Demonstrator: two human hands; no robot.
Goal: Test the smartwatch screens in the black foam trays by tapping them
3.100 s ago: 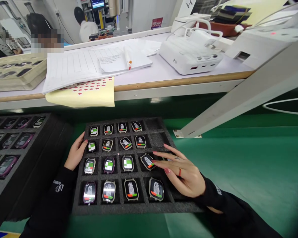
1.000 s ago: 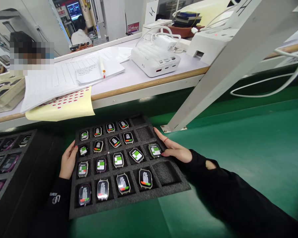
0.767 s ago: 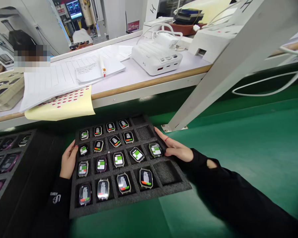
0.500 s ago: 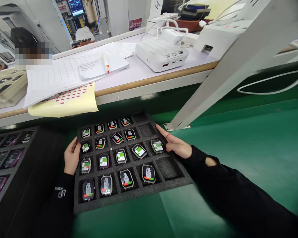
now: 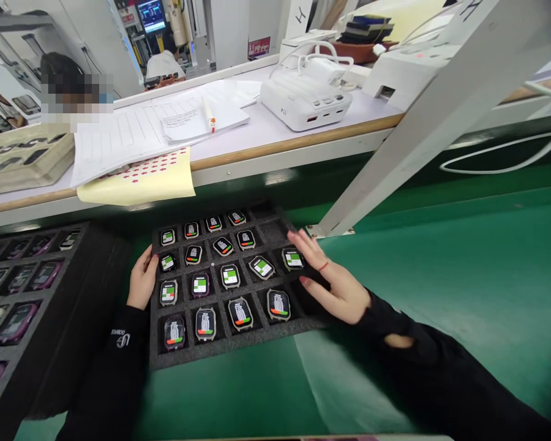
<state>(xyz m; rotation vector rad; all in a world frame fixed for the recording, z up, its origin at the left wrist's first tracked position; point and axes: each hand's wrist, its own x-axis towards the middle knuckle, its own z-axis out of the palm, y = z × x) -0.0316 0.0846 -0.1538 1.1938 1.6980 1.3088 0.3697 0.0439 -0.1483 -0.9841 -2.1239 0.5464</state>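
Note:
A black foam tray [image 5: 239, 346] with square pockets lies on the green belt. Several smartwatch bodies with lit screens sit in its pockets, among them one with a green screen [image 5: 293, 259]. My left hand [image 5: 142, 283] grips the tray's left edge, thumb on top. My right hand [image 5: 331, 278] rests flat on the tray's right side, fingers stretched out and apart, just right of that green-screen watch. It holds nothing. Both arms wear black sleeves.
A second black foam tray [image 5: 55, 288] with watches stands at the left. A slanted white metal strut [image 5: 422, 116] lands behind the tray. The shelf behind carries papers [image 5: 133, 131], a yellow sticker sheet [image 5: 142, 180] and a white charger box [image 5: 305, 104]. Other people sit beyond.
My right hand has lifted off the tray's right edge and now lies spread over the right pockets. A watch moved earlier into the right column. The view shifted slightly.

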